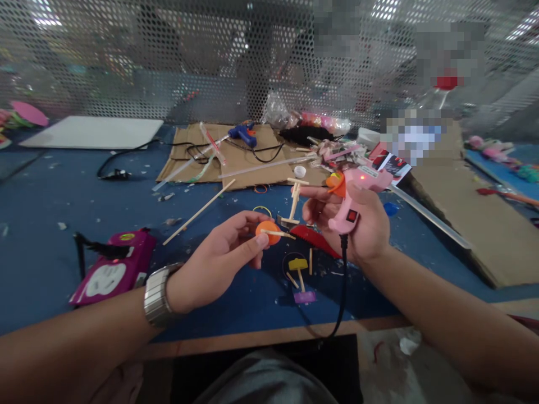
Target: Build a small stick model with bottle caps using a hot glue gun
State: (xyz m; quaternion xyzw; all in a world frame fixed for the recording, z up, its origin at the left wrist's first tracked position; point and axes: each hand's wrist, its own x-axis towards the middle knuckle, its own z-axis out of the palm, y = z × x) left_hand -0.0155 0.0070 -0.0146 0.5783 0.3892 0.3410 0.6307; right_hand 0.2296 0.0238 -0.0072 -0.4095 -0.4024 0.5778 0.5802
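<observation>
Wearing grey clothing (261, 379) nearest the camera, below the orange disc (269, 225). Pinching that disc in the left hand (213, 266), with the fingers nearly closed on its edge and a small stick (275, 233) lying across its face. Wearing a metal watch (159, 296) on that wrist, lower left of the disc. Holding a pink glue gun (362, 175) in the right hand (367, 230), right of the disc, with the thumb over it, the other fingers half open and the index pointing toward a wooden frame (295, 202) just beyond the disc. Cannot tell if touching it. Facing, on the bench (54, 224), a red curved piece (314, 238) right of the disc, a long wooden stick (197, 214) to its left, a magenta box (135, 258) lower left and a blue glue gun (242, 134) on cardboard (259, 163) beyond it.
</observation>
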